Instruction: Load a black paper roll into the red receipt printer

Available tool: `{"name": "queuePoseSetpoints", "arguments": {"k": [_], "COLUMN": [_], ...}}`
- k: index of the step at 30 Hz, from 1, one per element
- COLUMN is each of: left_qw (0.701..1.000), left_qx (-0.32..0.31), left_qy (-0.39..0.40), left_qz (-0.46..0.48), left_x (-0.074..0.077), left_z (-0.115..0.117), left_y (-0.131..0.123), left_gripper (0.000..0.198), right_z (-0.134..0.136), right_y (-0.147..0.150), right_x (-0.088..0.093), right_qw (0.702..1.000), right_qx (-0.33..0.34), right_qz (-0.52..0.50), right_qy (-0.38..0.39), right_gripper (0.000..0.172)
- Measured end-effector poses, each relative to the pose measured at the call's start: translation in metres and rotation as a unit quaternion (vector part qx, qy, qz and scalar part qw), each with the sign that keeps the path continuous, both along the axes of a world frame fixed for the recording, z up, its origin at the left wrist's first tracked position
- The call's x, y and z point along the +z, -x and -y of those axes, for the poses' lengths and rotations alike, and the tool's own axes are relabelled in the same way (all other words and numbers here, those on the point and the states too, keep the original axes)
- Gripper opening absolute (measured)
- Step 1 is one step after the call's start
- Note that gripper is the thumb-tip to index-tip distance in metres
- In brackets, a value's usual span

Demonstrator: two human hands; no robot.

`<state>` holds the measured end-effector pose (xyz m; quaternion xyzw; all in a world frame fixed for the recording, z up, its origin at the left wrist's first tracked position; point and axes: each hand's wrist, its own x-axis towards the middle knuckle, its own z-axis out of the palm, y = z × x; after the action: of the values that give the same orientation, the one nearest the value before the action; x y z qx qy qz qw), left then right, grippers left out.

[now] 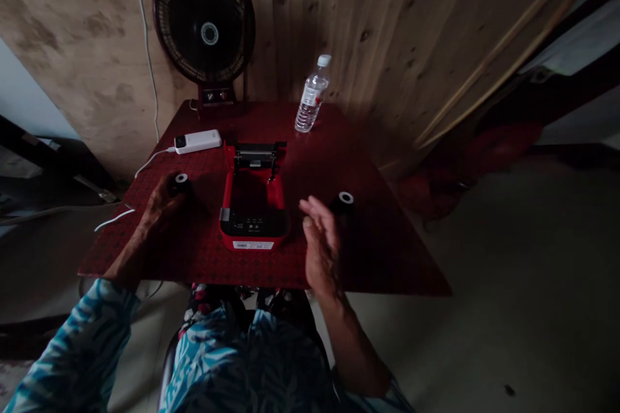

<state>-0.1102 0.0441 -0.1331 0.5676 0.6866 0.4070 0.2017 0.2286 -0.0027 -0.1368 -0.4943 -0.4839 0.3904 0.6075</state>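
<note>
Red table (378, 251): left hand (162, 208) clasps a roll (181, 179), likely light and stiff, best gripped round its sides; right hand (320, 246) open, empty.

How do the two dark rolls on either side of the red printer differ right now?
The left roll is gripped by the left hand, fingers wrapped round it; the right roll stands free, the open right hand beside it, contact unclear. The left roll sits nearer the power bank; the right roll is nearer the right edge of the table. Both are dark, upright, with white cores, flanking the printer.
</note>
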Motion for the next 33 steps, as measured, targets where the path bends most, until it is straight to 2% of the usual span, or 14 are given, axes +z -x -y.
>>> {"name": "queuePoseSetpoints", "arguments": {"k": [3,6,10,13,15,17,19,21,23,25,27,30,32,33], "left_qw": [0.999,0.984,0.934,0.916,0.924,0.941,0.960,0.965,0.957,0.943,0.933,0.936,0.945,0.950], "left_qx": [-0.026,-0.009,-0.013,-0.017,-0.008,-0.028,-0.107,-0.204,-0.277,-0.329,-0.356,-0.345,-0.314,-0.293], "left_qy": [-0.040,-0.133,-0.283,-0.329,-0.315,-0.278,-0.219,-0.144,-0.078,-0.042,-0.038,-0.046,-0.059,-0.066], "left_qz": [-0.023,-0.116,-0.219,-0.230,-0.215,-0.189,-0.140,-0.079,-0.036,-0.024,-0.028,-0.050,-0.071,-0.084], "left_x": [0.003,0.013,0.039,0.056,0.065,0.072,0.081,0.092,0.101,0.106,0.105,0.099,0.096,0.096], "left_z": [0.014,0.031,0.051,0.063,0.069,0.073,0.075,0.075,0.073,0.072,0.073,0.076,0.073,0.069], "left_y": [-0.001,-0.016,-0.050,-0.067,-0.074,-0.084,-0.098,-0.115,-0.131,-0.139,-0.136,-0.116,-0.100,-0.094], "left_gripper": [0.071,0.069,0.059,0.059,0.056,0.047,0.038,0.034,0.038,0.040,0.034,0.029,0.031,0.033], "right_z": [-0.006,-0.030,-0.066,-0.078,-0.076,-0.065,-0.046,-0.023,-0.002,0.015,0.025,0.026,0.016,0.010], "right_y": [-0.053,-0.097,-0.110,-0.106,-0.107,-0.108,-0.102,-0.086,-0.061,-0.035,-0.013,0.000,-0.006,-0.013], "right_x": [0.027,0.040,0.024,0.009,0.010,0.023,0.045,0.069,0.088,0.096,0.096,0.085,0.075,0.069], "right_qw": [0.989,0.960,0.919,0.913,0.928,0.953,0.976,0.984,0.978,0.965,0.954,0.939,0.943,0.953], "right_qx": [-0.063,-0.097,-0.029,-0.003,-0.008,0.005,0.057,0.128,0.192,0.252,0.286,0.330,0.321,0.292], "right_qz": [0.114,0.252,0.393,0.403,0.361,0.292,0.204,0.120,0.082,0.076,0.082,0.088,0.075,0.065], "right_qy": [-0.076,-0.077,-0.004,0.068,0.090,0.076,0.046,0.034,0.025,0.000,-0.028,-0.045,-0.042,-0.040], "right_gripper": [0.042,0.043,0.049,0.040,0.036,0.034,0.036,0.038,0.036,0.033,0.033,0.041,0.047,0.047]}}
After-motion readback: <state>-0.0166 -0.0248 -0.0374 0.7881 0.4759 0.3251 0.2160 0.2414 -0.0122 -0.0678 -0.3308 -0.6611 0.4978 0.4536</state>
